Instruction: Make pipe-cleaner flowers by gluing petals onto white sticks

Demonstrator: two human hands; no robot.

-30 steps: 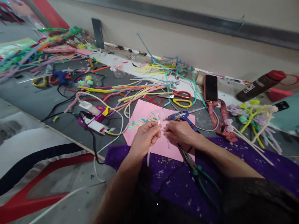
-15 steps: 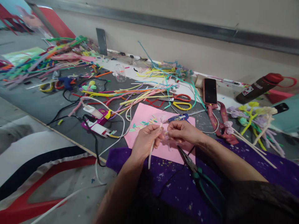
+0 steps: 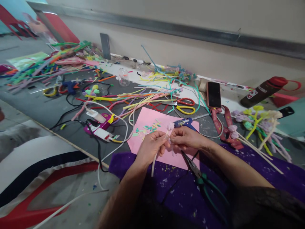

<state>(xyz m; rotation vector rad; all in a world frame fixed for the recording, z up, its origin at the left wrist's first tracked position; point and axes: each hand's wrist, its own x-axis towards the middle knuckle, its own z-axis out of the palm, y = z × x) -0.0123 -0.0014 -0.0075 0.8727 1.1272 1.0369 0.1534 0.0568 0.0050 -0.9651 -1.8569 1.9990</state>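
Note:
My left hand [image 3: 152, 144] is closed in a pinch on a pipe cleaner flower. Its pale lilac head [image 3: 170, 126] shows above my fingertips, and its cream stem [image 3: 153, 163] hangs below the hand. Fingertips of my right hand [image 3: 187, 138] are closed at the same flower, just under its head; what exactly they pinch is hidden. Beneath both hands lies a pink sheet [image 3: 143, 119] with small cut pipe cleaner bits [image 3: 151, 128]. A blue glue gun [image 3: 186, 123] rests behind my right hand. Long-nose pliers [image 3: 196, 171] with green handles lie open nearer to me.
Scissors [image 3: 186, 109] and long pipe cleaners [image 3: 143, 99] lie beyond the sheet. A purple power strip [image 3: 100, 125] with cables is at left. A phone [image 3: 213, 95], a bottle [image 3: 264, 90] and finished flowers [image 3: 258, 122] are at right. Purple cloth [image 3: 176, 190] covers the near edge.
My hands have drawn closer together, so their fingertips now meet at the flower. The flower head stands out more clearly above them. The view has shifted slightly.

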